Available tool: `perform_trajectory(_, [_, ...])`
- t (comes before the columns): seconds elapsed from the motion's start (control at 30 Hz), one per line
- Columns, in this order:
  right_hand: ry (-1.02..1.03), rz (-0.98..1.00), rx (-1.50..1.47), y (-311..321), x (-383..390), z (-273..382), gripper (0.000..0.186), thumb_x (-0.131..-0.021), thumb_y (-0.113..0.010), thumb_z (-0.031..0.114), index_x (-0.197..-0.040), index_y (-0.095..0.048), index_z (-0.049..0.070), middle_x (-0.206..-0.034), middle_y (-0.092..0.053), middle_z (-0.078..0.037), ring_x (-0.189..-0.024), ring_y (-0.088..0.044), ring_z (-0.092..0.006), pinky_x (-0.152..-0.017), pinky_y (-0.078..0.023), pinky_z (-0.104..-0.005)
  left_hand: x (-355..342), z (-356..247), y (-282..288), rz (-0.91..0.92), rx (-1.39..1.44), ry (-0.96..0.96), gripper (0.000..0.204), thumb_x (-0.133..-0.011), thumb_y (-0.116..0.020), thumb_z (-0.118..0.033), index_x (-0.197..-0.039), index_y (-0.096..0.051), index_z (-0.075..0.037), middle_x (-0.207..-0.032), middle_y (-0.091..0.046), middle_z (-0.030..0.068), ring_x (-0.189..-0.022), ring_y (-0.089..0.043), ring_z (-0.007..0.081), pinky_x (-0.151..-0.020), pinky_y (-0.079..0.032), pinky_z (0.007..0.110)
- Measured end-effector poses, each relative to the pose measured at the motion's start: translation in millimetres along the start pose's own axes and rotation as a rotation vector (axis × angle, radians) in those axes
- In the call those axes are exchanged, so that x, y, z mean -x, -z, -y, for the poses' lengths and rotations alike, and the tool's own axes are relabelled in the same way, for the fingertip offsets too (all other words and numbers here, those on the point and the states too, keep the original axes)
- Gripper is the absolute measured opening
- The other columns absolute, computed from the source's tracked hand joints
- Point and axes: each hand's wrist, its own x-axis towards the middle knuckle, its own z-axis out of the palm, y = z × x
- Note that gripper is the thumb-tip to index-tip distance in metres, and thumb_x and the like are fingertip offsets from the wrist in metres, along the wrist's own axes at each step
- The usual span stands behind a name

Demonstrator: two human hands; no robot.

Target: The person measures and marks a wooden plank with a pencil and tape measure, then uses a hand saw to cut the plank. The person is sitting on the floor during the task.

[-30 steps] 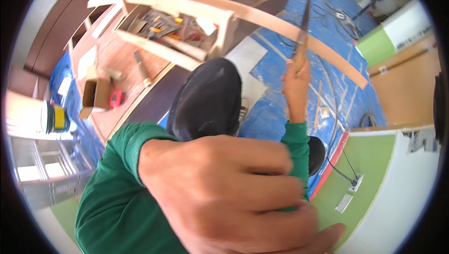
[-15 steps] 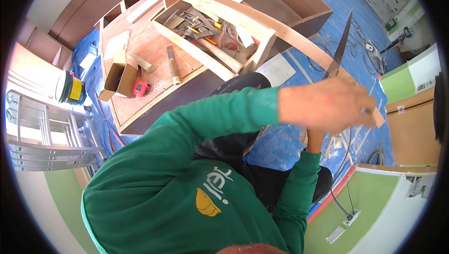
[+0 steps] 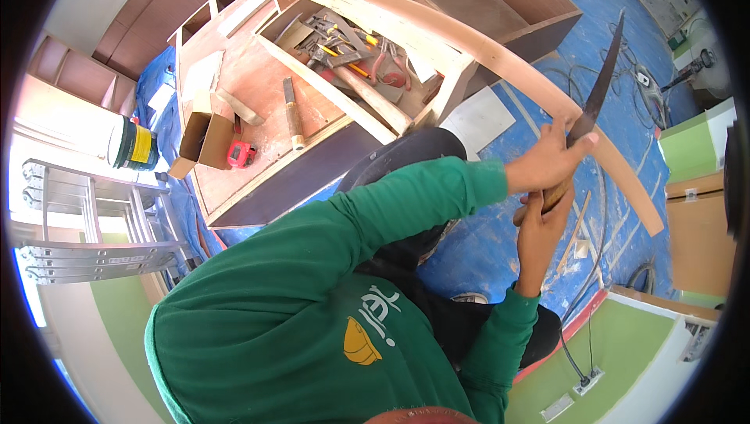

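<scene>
A hand saw point(image 3: 603, 88) is raised at the right, its long dark blade pointing up and away. My right hand point(image 3: 541, 228) is closed around its wooden handle. Above that, my left hand point(image 3: 549, 160) grips the saw where the blade meets the handle, thumb on one side and fingers on the other. Part of the blade is hidden by this hand. Behind the saw runs a long curved wooden strip point(image 3: 512, 64), its near end past my hands and its far end over the wooden frame.
A tray-like wooden frame point(image 3: 328, 89) holds a hammer, pliers and several other tools. On the wooden panel lie a chisel point(image 3: 293, 115), a red tape measure point(image 3: 241, 154) and an open cardboard box point(image 3: 205, 139). An aluminium ladder point(image 3: 101, 260) and a bucket point(image 3: 133, 145) stand left. Cables cross the blue sheet.
My left hand, blurred before, has moved down and inward onto the saw. The blade has tilted farther to the right. My view has shifted slightly.
</scene>
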Motion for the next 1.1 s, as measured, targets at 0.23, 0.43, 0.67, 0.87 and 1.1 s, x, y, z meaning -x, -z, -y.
perform_trajectory(0.23, [-0.024,0.053,0.026,6,1,1,0.062,-0.107,-0.059,0.006,-0.163,-0.034,-0.001,-0.13,-0.064,-0.019,-0.105,-0.068,-0.0219,-0.087,-0.055,-0.0335,3,9,-6,0.054,-0.056,0.012,0.092,-0.105,-0.061,-0.057,-0.163,-0.028,0.006,-0.145,-0.038,0.0321,-0.138,-0.046,0.0448,-0.122,-0.037,0.048])
perform_trajectory(0.43, [0.051,0.052,0.065,7,-3,-7,0.063,-0.106,-0.061,0.006,-0.162,-0.033,-0.002,-0.142,-0.061,-0.028,-0.127,-0.064,-0.037,-0.106,-0.05,-0.0428,3,1,-3,0.089,-0.052,0.035,0.089,-0.107,-0.06,-0.055,-0.163,-0.029,0.005,-0.146,-0.038,0.0295,-0.136,-0.046,0.0406,-0.121,-0.037,0.047])
perform_trajectory(0.67, [0.045,0.044,0.134,8,-1,4,0.062,-0.106,-0.06,0.007,-0.161,-0.035,-0.001,-0.134,-0.066,-0.032,-0.118,-0.069,-0.0458,-0.097,-0.054,-0.0471,2,12,-1,0.087,-0.103,-0.015,0.088,-0.107,-0.06,-0.056,-0.163,-0.03,0.005,-0.151,-0.037,0.0311,-0.14,-0.044,0.0409,-0.124,-0.034,0.047])
perform_trajectory(0.87, [-0.018,0.037,0.1,9,4,8,0.061,-0.105,-0.06,0.007,-0.16,-0.035,-0.002,-0.132,-0.066,-0.034,-0.115,-0.069,-0.0483,-0.095,-0.054,-0.0478,6,6,-3,0.095,-0.114,-0.013,0.087,-0.107,-0.06,-0.056,-0.164,-0.03,0.003,-0.15,-0.039,0.0307,-0.139,-0.044,0.0408,-0.123,-0.034,0.048])
perform_trajectory(1.1, [0.052,0.018,0.14,6,2,-12,0.061,-0.106,-0.06,0.005,-0.161,-0.034,-0.003,-0.133,-0.067,-0.031,-0.116,-0.07,-0.0408,-0.097,-0.053,-0.0456,4,13,-1,0.089,-0.11,-0.052,0.085,-0.107,-0.059,-0.058,-0.165,-0.031,-0.002,-0.147,-0.04,0.0303,-0.136,-0.046,0.0402,-0.121,-0.036,0.048])
